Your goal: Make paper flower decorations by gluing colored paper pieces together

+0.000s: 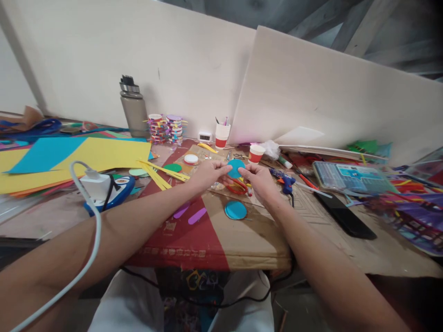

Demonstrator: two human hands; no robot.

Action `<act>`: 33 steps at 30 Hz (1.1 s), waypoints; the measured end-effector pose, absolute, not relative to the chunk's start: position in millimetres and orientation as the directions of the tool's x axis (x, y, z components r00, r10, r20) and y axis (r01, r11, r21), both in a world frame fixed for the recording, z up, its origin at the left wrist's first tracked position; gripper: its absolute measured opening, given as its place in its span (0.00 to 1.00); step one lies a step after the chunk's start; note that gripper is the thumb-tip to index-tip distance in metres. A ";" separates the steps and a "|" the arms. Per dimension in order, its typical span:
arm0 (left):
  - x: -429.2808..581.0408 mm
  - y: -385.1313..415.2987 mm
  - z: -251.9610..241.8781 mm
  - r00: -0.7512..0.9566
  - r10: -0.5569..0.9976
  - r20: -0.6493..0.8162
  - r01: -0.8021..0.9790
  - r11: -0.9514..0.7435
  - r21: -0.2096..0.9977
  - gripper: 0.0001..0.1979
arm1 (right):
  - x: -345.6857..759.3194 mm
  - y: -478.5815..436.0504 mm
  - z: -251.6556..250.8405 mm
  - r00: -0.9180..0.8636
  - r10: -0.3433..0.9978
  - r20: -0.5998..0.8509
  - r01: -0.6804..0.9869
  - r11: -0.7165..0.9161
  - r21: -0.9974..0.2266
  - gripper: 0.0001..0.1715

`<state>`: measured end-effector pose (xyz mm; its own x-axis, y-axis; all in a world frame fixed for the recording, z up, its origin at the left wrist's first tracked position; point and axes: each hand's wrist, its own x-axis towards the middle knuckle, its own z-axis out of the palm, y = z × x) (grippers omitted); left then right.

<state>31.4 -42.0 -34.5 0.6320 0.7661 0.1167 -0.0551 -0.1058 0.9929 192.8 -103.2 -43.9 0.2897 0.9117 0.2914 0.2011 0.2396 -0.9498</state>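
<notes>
A blue paper disc is pinched between my two hands above the cardboard work surface. Its left edge is gripped by my left hand, its right edge by my right hand. Just below the disc lie red-handled scissors, partly covered by my fingers. Closer to me rests a small pile of blue discs. Two purple paper strips lie beneath my left forearm. Yellow strips and a green disc are to the left of my left hand.
Coloured sheets and a power strip with a white plug are at left. A bottle and two stacks of discs stand behind. Paper cups, a glue gun, a black phone and a plastic case sit toward the right.
</notes>
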 end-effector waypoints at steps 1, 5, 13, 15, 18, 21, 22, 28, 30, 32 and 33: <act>32.1 -40.3 -37.1 0.648 0.753 0.114 -0.081 -0.081 0.993 0.16 | 193.5 -102.6 -44.5 0.296 0.907 0.299 0.203 0.246 -0.948 0.17; 33.7 -36.7 -42.9 0.659 0.741 0.131 -0.097 -0.089 0.991 0.15 | 192.3 -103.8 -43.2 0.285 0.909 0.306 0.227 0.246 -0.942 0.16; 31.1 -39.0 -38.7 0.632 0.747 0.206 0.068 -0.319 0.945 0.08 | 186.1 -109.9 -36.7 0.210 0.937 0.280 0.278 0.218 -0.936 0.14; 32.2 -41.0 -37.8 0.645 0.739 0.193 0.083 -0.319 0.944 0.08 | 187.5 -108.4 -38.4 0.219 0.929 0.299 0.310 0.224 -0.924 0.15; 32.7 -43.1 -35.1 0.687 0.714 0.134 0.069 -0.248 0.966 0.11 | 192.2 -106.0 -40.8 0.230 0.931 0.282 0.313 0.204 -0.928 0.17; 29.3 -39.8 -31.9 0.722 0.691 0.044 0.045 -0.110 0.993 0.22 | 200.4 -108.4 -38.3 0.192 0.959 0.206 0.254 0.154 -0.955 0.19; 27.3 -37.6 -31.0 0.714 0.700 0.028 0.032 -0.073 0.997 0.27 | 203.8 -110.8 -36.1 0.154 0.975 0.162 0.247 0.121 -0.961 0.20; 18.7 -30.5 -28.9 0.542 0.838 0.067 -0.028 -0.062 0.998 0.33 | 216.4 -130.5 -19.5 -0.204 0.971 -0.123 0.461 -0.016 -0.887 0.16; 19.0 -32.6 -29.7 0.528 0.846 0.078 -0.032 -0.072 0.997 0.31 | 215.0 -133.8 -17.6 -0.264 0.951 -0.160 0.529 0.004 -0.848 0.14; 20.2 -34.6 -31.1 0.539 0.837 0.097 -0.030 -0.096 0.995 0.30 | 211.7 -134.9 -18.7 -0.280 0.946 -0.163 0.620 0.049 -0.783 0.13; 21.0 -35.0 -32.0 0.546 0.831 0.107 -0.027 -0.110 0.994 0.29 | 209.7 -135.1 -20.0 -0.277 0.947 -0.161 0.673 0.071 -0.736 0.13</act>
